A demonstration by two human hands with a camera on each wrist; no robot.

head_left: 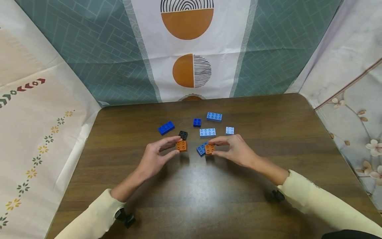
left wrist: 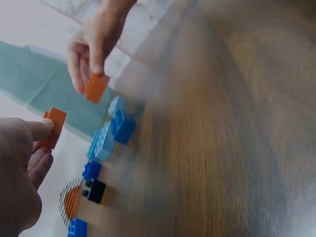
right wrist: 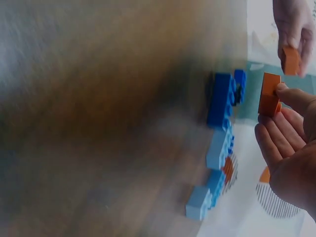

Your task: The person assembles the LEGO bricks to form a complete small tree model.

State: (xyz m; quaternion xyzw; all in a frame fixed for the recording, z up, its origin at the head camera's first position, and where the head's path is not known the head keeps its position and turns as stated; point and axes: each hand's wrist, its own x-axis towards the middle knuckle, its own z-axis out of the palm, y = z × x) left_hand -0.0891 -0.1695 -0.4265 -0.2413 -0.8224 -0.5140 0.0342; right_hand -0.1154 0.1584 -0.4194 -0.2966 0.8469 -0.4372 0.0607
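My left hand [head_left: 153, 158] pinches a small square orange toy brick [head_left: 181, 146] between thumb and fingers. A like orange brick [head_left: 210, 149] is pinched in my right hand [head_left: 237, 151], a short gap to the right of the first. Both are held above the table, studs up, as the left wrist view shows with one orange brick [left wrist: 55, 127] near and the other [left wrist: 96, 89] beyond. Behind the left brick in the head view is a small black brick [head_left: 183, 134]. A mid-blue brick [head_left: 201, 150] lies partly hidden behind the right one.
Farther back on the brown wooden table [head_left: 191, 205] lie a long dark blue brick [head_left: 166, 127], a small dark blue brick [head_left: 197, 122], a long blue brick [head_left: 214, 117], a long light blue brick [head_left: 207, 132] and a small pale blue brick [head_left: 229, 130]. Patterned cloths hang around the table.
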